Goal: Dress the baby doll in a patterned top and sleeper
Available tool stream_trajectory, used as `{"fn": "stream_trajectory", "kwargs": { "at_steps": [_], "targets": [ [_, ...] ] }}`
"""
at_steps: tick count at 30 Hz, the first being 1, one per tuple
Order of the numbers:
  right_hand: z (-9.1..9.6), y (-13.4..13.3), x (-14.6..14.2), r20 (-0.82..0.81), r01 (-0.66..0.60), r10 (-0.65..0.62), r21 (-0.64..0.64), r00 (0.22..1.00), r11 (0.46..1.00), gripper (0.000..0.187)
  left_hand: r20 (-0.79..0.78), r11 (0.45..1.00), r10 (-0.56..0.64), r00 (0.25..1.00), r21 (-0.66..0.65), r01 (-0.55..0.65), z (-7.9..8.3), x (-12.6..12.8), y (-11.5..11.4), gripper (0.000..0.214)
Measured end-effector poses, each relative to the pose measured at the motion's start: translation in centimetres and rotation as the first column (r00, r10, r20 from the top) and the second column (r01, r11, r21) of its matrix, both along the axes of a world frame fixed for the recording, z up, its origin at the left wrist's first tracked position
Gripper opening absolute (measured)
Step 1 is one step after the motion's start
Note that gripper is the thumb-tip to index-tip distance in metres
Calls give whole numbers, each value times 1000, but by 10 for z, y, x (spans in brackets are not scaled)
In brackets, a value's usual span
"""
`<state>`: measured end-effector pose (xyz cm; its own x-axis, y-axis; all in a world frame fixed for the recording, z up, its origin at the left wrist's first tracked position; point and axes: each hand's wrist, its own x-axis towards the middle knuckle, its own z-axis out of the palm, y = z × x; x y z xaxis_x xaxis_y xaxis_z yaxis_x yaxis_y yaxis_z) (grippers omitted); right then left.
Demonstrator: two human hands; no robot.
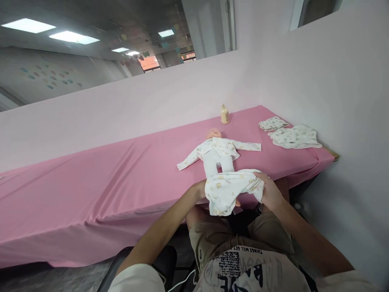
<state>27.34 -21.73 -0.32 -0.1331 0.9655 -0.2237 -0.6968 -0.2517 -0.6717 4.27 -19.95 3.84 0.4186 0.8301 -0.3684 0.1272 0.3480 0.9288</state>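
White baby pants with a small yellow-brown print are stretched between my hands at the table's front edge. My right hand is closed on their right end. My left hand goes in or behind the left end, its fingers hidden by the cloth. Just beyond lies a baby doll on its back, in a printed long-sleeved top with the sleeves spread and plain white pants. The held pants cover the doll's lower legs; a bit of foot shows below them.
A pink cloth covers the long table. A cream pump bottle stands near the wall. Folded printed baby clothes and another printed garment lie at the right end. A wall closes off the right side.
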Motion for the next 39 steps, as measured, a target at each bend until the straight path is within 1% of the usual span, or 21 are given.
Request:
{"fn": "stream_trajectory", "kwargs": {
  "at_steps": [1,3,6,8,9,11,14,17,20,22,25,28,29,30,32,33,35,37,39],
  "targets": [
    [1,-1,0,-14,-11,11,-3,1000,1000,18,25,1000,-9,1000,-27,10,4,-4,0,29],
    [1,-6,0,-35,-41,40,-11,999,999,21,129,997,4,992,-77,5,11,-12,-2,25],
    [0,-18,-6,-49,-96,95,-24,994,995,28,330,991,107,938,-111,-74,21,-21,-11,28],
    [2,-27,-15,-71,-176,174,-24,982,984,31,387,987,149,910,-107,-116,25,-20,-18,25],
    [3,-31,-21,-92,-224,221,-21,971,974,32,389,988,151,909,-98,-122,26,-17,-22,23],
    [5,-40,-33,-139,-304,299,-9,944,953,33,343,993,113,933,-71,-94,27,-8,-28,25],
    [6,-49,-49,-201,-329,325,15,924,944,35,231,999,35,972,-28,-30,28,6,-35,30],
    [5,-53,-58,-230,-266,260,4,938,964,35,165,1000,2,986,-10,0,28,15,-39,34],
    [3,-51,-60,-224,-178,163,-47,961,983,29,87,999,-26,996,23,24,26,18,-39,34],
    [3,-48,-59,-235,-146,127,-66,964,987,23,-20,997,-8,1000,74,9,22,18,-38,34],
    [6,-45,-57,-274,-120,100,-60,956,991,20,-190,987,55,980,159,-24,16,15,-33,36],
    [12,-45,-56,-285,-101,71,-92,956,991,22,-281,971,19,959,233,49,14,12,-30,35],
    [14,-45,-57,-279,-95,60,-113,958,989,22,-299,960,28,954,275,58,15,12,-30,33],
    [16,-46,-58,-274,-92,53,-134,960,987,22,-308,944,62,949,328,44,17,12,-30,31],
    [17,-48,-61,-283,-107,60,-152,957,983,24,-301,904,158,940,427,-16,21,15,-32,27],
    [16,-49,-62,-299,-123,73,-152,952,981,25,-291,889,185,939,458,-33,23,17,-33,27],
    [15,-51,-66,-339,-164,106,-146,935,976,27,-282,878,171,944,478,-16,28,22,-36,27],
    [12,-54,-68,-365,-192,129,-142,922,971,26,-273,884,122,954,468,21,31,25,-39,29],
    [9,-56,-69,-376,-216,148,-146,915,965,26,-251,894,104,962,447,20,33,25,-40,29]
  ]
}}
